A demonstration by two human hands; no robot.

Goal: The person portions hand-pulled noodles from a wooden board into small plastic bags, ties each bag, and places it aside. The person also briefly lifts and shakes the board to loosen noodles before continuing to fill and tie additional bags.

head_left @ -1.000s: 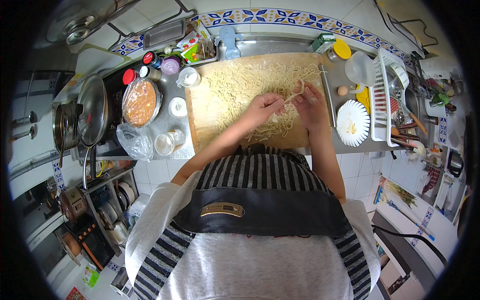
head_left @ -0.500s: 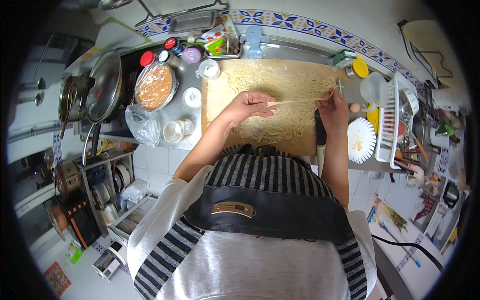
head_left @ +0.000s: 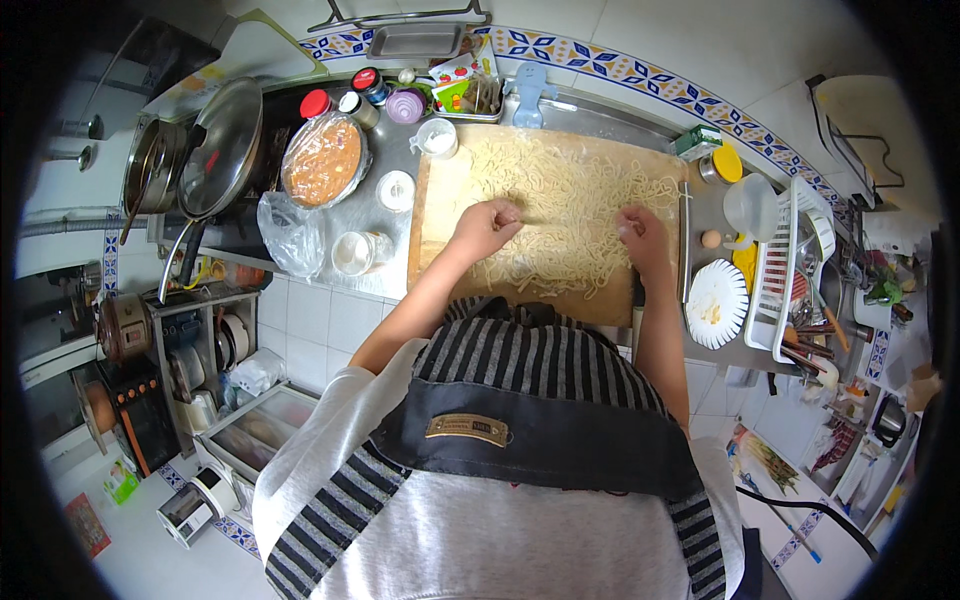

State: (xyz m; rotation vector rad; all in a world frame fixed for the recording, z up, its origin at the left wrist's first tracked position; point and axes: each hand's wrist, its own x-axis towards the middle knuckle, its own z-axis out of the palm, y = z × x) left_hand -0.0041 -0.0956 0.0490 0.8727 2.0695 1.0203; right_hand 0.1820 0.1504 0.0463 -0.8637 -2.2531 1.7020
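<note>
The left hand point(head_left: 490, 228) curls its fingers inward with the thumb close to them; the right hand point(head_left: 642, 238) bunches its fingertips. Whether either pinches a noodle, I cannot tell. The hands are apart, above the noodles point(head_left: 575, 178), which lie loosely tangled across the middle and right of the board point(head_left: 436, 215). A cup point(head_left: 440, 151) stands at the board's far left corner; a jar point(head_left: 362, 254) and a wrapped bowl point(head_left: 364, 171) sit farther left. To the right are an egg point(head_left: 711, 239), a white plate point(head_left: 736, 287) and a rack point(head_left: 767, 302).
</note>
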